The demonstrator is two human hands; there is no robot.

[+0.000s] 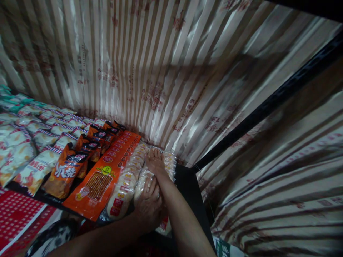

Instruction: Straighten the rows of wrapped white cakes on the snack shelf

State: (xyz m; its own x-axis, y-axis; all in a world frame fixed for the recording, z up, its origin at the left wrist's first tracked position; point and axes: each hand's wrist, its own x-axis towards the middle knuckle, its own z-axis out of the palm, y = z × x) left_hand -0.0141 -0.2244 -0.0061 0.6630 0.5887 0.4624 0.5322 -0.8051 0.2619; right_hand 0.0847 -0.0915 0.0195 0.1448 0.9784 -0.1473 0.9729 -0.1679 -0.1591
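— Packs of round crackers point(125, 185) in clear wrap lie in rows at the right end of the shelf point(189, 185), long axes running from the near edge back toward the striped lining point(150, 64). Where are the hands?

— Both on the rightmost row point(168, 162). The right hand point(155, 162) is the farther one, stretched along that row with fingers flat and close together, pressing down on the wrap near the back. The left hand point(148, 205) is nearer the front edge, fingers bent over the front end of the same row.

— Closed round it?

— Curled on it, not wide; whether it truly grips or only steadies, I cannot tell. The right holds nothing, just lies flat on top.

— And beside them?

— To the left, touching the cracker rows, a long orange pack point(100, 178) lies on the same axis, then dark orange bags point(65, 171) and white bags point(34, 167).
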